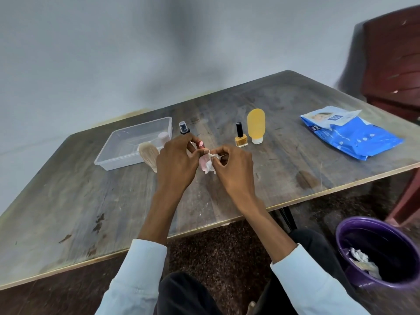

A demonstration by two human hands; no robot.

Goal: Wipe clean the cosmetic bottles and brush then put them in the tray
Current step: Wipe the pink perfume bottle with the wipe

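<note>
My left hand (176, 162) grips a small pink bottle (201, 145) above the table's middle. My right hand (231, 169) pinches a crumpled white wipe (209, 165) against that bottle's side. Behind my left hand stands a black-capped spray bottle (183, 128), mostly hidden. A yellow nail-polish bottle (240, 136) with a black cap and a yellow tube (256, 125) standing on its white cap are to the right. The clear plastic tray (118, 151) sits at the left with a small pale jar (163, 136) inside. A beige brush (148, 155) lies against the tray's front right corner.
A blue pack of wipes (350, 133) lies at the table's right end. A purple bin (377, 251) with used wipes stands on the floor at the lower right. A dark red chair (393, 60) is behind the table's right corner.
</note>
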